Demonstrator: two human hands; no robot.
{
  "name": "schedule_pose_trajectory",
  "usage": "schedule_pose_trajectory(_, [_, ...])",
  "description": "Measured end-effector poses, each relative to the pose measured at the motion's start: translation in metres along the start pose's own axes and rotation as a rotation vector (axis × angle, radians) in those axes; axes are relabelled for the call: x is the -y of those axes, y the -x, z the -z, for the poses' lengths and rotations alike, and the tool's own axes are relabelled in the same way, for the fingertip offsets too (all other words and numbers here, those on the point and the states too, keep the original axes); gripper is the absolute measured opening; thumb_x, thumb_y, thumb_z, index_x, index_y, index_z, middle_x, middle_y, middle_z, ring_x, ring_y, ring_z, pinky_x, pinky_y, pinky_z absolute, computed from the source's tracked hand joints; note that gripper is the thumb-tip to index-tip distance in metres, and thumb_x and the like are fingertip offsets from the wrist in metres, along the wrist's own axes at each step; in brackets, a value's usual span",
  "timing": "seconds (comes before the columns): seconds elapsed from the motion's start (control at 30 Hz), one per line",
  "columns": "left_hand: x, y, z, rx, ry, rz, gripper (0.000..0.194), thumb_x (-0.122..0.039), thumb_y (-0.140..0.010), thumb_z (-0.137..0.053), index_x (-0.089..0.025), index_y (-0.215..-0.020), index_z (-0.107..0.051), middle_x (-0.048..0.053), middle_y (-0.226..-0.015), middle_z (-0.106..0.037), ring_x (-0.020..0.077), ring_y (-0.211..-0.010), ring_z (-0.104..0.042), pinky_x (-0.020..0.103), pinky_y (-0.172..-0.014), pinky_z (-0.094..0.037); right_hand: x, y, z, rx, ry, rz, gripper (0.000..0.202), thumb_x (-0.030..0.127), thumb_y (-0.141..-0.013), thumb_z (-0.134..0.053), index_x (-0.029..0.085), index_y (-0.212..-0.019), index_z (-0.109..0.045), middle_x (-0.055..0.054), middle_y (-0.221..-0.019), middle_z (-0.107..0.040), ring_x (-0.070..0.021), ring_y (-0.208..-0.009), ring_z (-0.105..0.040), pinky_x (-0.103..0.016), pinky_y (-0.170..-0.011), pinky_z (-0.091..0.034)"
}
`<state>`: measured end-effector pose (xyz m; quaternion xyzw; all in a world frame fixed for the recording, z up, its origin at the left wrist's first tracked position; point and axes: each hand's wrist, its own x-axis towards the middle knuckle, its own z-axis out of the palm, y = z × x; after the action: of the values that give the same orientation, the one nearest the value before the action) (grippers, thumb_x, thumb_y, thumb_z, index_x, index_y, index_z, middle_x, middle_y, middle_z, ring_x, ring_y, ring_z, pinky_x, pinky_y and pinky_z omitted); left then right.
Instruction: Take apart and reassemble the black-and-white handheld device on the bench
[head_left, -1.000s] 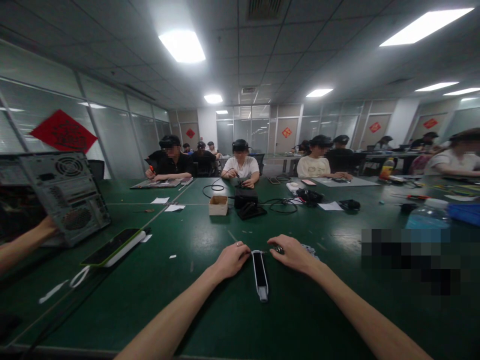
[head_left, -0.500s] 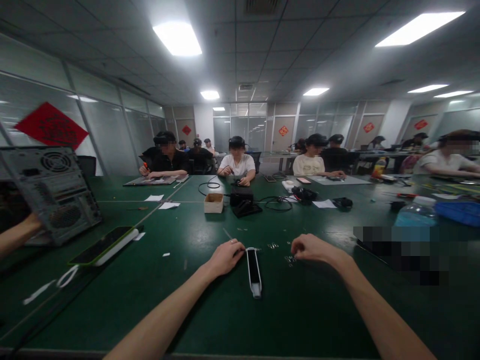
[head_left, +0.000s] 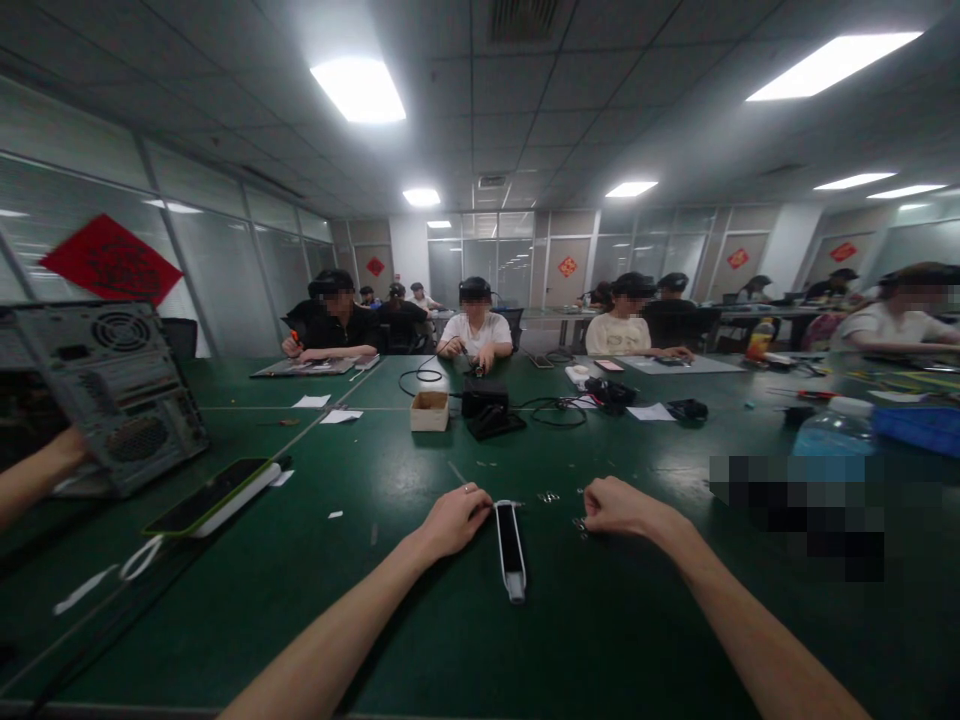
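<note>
My left hand (head_left: 454, 520), with a ring on one finger, rests on the green table with its fingers curled together. Its fingertips meet a small thin piece at the upper left corner of a narrow white-rimmed device with a black middle (head_left: 510, 545); what they grip is too small to make out. To the right, my right hand (head_left: 619, 508) is closed in a pinch, low over some small shiny metal pieces (head_left: 579, 524). Whatever is between those fingers is hidden. Another little group of metal pieces (head_left: 549, 497) lies between the device and my right hand.
At the left, another person's arm (head_left: 37, 470) reaches behind a computer case (head_left: 124, 400). A green-edged phone (head_left: 214, 495) lies nearby. Ahead are a small open box (head_left: 429, 411) and black cabled gear (head_left: 487, 408). A bottle (head_left: 834, 430) and blue tray (head_left: 919, 428) stand right. People sit opposite.
My right hand has turned and its fingers have dropped closer to the metal pieces. My left hand stays by the device. The whole view has shifted slightly.
</note>
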<state>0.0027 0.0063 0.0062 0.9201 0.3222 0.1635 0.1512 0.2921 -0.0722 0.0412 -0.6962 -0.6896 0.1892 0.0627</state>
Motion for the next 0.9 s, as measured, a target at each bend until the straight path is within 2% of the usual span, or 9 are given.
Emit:
schedule_pose_trajectory(0.13, [-0.001,0.000,0.001,-0.009,-0.002,-0.003,0.020,-0.028,-0.090,-0.044,-0.021,-0.101,-0.060,0.003,-0.100,-0.058,0.0154,-0.088,-0.056,0.028,-0.078,-0.045,0.018,-0.007,-0.009,-0.306,-0.037,0.218,0.010,0.024,-0.074,-0.054,0.016,-0.075,-0.061,-0.003,-0.077,-0.063,-0.0140,-0.069,-0.056,-0.024,-0.062,-0.040])
schedule_pose_trajectory(0.2, [-0.002,0.001,0.001,-0.007,-0.008,-0.005,0.021,-0.027,-0.090,-0.043,-0.021,-0.100,-0.060,0.003,-0.100,-0.058,0.0156,-0.087,-0.056,0.028,-0.078,-0.045,0.031,-0.011,-0.018,-0.362,-0.085,0.295,0.011,0.025,-0.076,-0.053,0.017,-0.078,-0.060,-0.003,-0.078,-0.062,-0.0138,-0.070,-0.055,-0.025,-0.063,-0.040])
schedule_pose_trajectory(0.4, [0.000,-0.001,-0.002,-0.024,-0.037,-0.022,0.021,-0.026,-0.090,-0.043,-0.021,-0.100,-0.060,0.003,-0.098,-0.058,0.0157,-0.086,-0.056,0.027,-0.076,-0.044,0.056,-0.015,-0.042,-0.333,-0.212,0.360,0.013,0.026,-0.078,-0.055,0.016,-0.080,-0.063,-0.002,-0.077,-0.062,-0.0136,-0.069,-0.054,-0.025,-0.063,-0.042])
schedule_pose_trajectory(0.9, [-0.001,0.000,-0.001,-0.029,-0.011,-0.016,0.020,-0.027,-0.091,-0.042,-0.021,-0.100,-0.059,0.003,-0.098,-0.057,0.0151,-0.086,-0.056,0.027,-0.076,-0.044,0.057,-0.018,-0.046,-0.303,-0.337,0.339,0.018,0.030,-0.080,-0.060,0.019,-0.093,-0.063,0.000,-0.084,-0.064,-0.0121,-0.071,-0.055,-0.024,-0.063,-0.044])
